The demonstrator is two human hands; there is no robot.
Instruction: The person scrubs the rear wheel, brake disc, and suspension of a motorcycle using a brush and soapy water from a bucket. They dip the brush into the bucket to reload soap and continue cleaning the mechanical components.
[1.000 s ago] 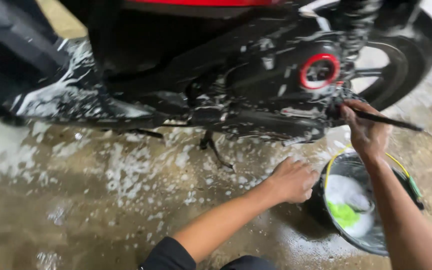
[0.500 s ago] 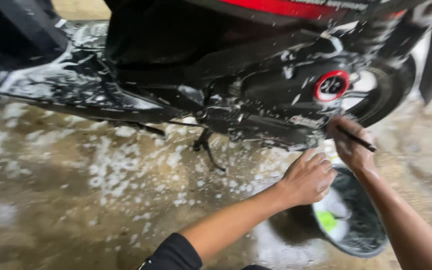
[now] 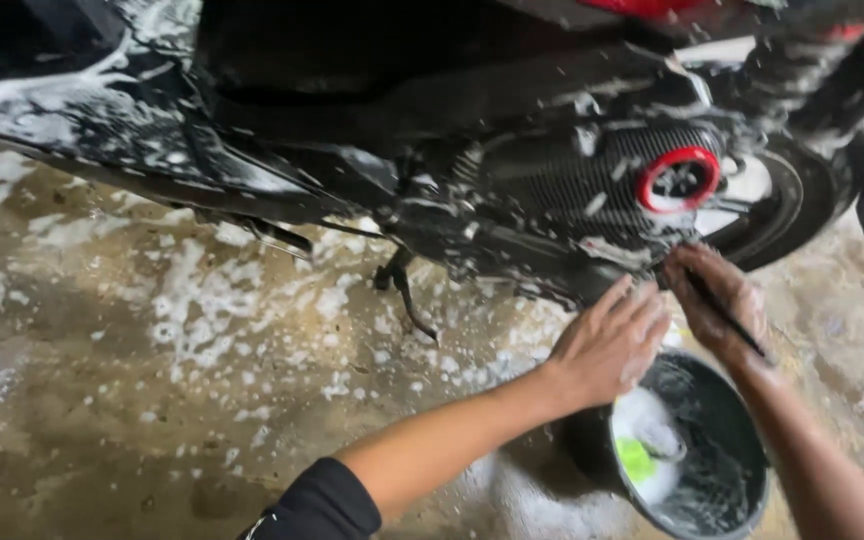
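Note:
A black scooter (image 3: 472,170) covered in soap foam fills the top of the head view, with a red ring (image 3: 679,180) on its engine cover. My right hand (image 3: 717,300) grips a thin dark brush (image 3: 727,318) and presses its tip against the underside of the engine case. My left hand (image 3: 612,345) reaches up beside it, fingers spread, touching the lower edge of the engine case. Below both hands stands a dark bucket (image 3: 722,500) holding suds and a green sponge (image 3: 636,460).
The wet concrete floor (image 3: 152,400) is patched with white foam. The scooter's side stand (image 3: 402,290) hangs down left of my hands. The rear wheel (image 3: 802,200) is at the right.
The view has moved closer to the engine. My left hand has lifted from near the bucket's rim up to the engine case. My right hand keeps the brush under the engine.

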